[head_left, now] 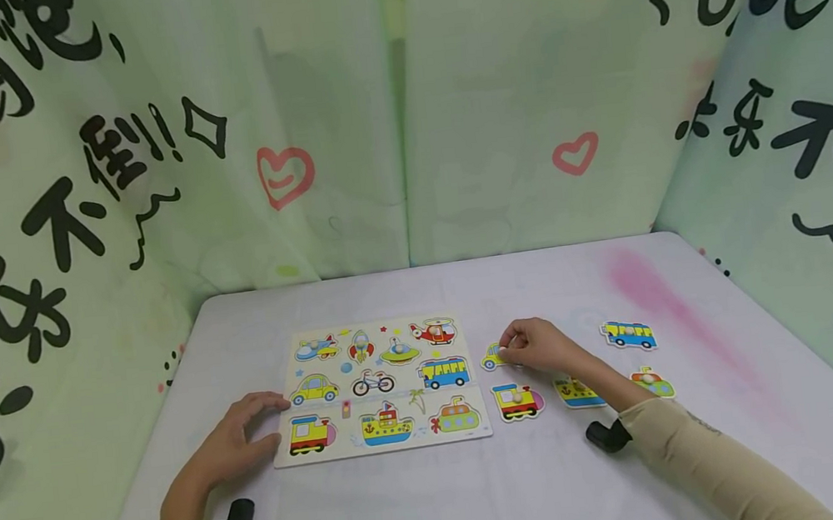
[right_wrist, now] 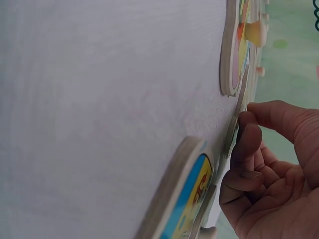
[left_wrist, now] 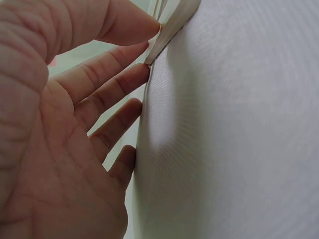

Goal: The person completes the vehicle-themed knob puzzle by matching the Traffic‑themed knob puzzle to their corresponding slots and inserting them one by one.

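A wooden puzzle board (head_left: 348, 434) with pictures of vehicles lies on the white table. My left hand (head_left: 234, 441) rests at its left edge, and in the left wrist view the thumb touches the board's side while the other fingers stretch out loosely. Right of the board, my right hand (head_left: 541, 344) pinches a yellow car puzzle piece (head_left: 490, 359) between thumb and forefinger, covering part of it. Just below lies a train puzzle piece (head_left: 516, 403). Under the right forearm, a ship puzzle piece (head_left: 576, 394) is partly hidden; the right wrist view shows its thick edge (right_wrist: 172, 184).
Farther right lie a blue bus piece (head_left: 629, 335) and a submarine piece (head_left: 654, 383), the latter beside the right forearm. Black wrist cameras (head_left: 609, 436) sit at both cuffs. Pale green curtains (head_left: 352, 216) with writing and hearts surround the table.
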Demonstrator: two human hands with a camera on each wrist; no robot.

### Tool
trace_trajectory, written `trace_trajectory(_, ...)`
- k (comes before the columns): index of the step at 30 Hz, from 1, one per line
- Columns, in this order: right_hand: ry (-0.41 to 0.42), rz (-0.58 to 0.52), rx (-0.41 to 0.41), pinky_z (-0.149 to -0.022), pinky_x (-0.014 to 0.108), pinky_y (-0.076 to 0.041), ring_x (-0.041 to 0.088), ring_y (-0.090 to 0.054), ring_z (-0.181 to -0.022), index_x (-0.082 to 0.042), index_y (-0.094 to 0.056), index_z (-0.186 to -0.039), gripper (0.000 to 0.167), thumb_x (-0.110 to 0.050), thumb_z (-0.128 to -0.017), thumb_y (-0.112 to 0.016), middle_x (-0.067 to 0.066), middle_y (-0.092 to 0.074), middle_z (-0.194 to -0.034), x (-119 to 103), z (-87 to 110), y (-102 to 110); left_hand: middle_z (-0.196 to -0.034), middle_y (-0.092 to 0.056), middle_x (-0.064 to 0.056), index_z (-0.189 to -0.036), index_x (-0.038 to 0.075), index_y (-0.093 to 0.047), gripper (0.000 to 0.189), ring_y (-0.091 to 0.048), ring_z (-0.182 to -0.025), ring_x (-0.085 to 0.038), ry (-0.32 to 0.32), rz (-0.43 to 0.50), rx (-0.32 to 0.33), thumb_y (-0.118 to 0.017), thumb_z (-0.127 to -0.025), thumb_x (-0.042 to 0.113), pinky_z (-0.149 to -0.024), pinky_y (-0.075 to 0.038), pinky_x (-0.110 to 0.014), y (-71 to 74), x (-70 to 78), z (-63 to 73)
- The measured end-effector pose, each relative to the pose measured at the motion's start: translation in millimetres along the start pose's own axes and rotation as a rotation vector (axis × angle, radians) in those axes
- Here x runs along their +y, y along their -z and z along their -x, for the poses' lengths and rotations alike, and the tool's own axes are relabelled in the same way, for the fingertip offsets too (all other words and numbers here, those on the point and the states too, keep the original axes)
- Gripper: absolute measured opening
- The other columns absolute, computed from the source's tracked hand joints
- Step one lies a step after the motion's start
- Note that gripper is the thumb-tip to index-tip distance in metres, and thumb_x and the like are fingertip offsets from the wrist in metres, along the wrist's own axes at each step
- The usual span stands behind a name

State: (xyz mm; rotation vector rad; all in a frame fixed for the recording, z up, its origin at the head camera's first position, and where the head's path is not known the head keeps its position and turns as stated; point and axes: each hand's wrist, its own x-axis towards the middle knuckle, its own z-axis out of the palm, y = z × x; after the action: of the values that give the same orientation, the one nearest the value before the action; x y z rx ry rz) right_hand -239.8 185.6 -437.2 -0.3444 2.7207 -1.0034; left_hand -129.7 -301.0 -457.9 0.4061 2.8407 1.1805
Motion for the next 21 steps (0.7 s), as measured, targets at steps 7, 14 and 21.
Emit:
trace_trajectory(7,0.017,0.007,0.006,-0.062,0.026,-0.045,0.016,-0.053,-0.069,-0.001,-0.067,-0.099,0.018,-0.015,-0.091,-0.075,0.003,-0.061,-0.077,-0.9,-1.3,-2.2,-0.139,-0.057,-0.018,-0.124,0.012,-0.065,0.039,-0.044,-0.135,-0.047,-0.006,0.002,0.000,-0.072,-0.086,0.005,-0.112,-0.032,-0.070,0.5,1.3,0.0)
trace_trajectory(14,0.000,0.008,0.012,-0.062,0.026,-0.045,0.016,-0.053,-0.072,-0.003,-0.067,-0.099,0.017,-0.016,-0.091,-0.074,0.003,-0.061,-0.080,-1.3,-0.5,-2.5,-0.139,-0.056,-0.019,-0.124,0.011,-0.065,0.039,-0.043,-0.135,-0.047,-0.002,-0.001,-0.001,-0.072,-0.086,0.005,-0.112,-0.032,-0.070,-0.2,1.4,-0.1)
trace_trajectory(21,-0.009,-0.032,0.044,-0.060,0.027,-0.042,0.018,-0.052,-0.071,-0.004,-0.067,-0.102,0.020,-0.021,-0.093,-0.073,0.004,-0.059,-0.079,-6.5,1.7,0.4,-0.139,-0.056,-0.019,-0.124,0.011,-0.065,0.039,-0.043,-0.135,-0.047,0.003,0.007,0.000,-0.072,-0.086,0.004,-0.113,-0.031,-0.070,0.2,2.7,0.0)
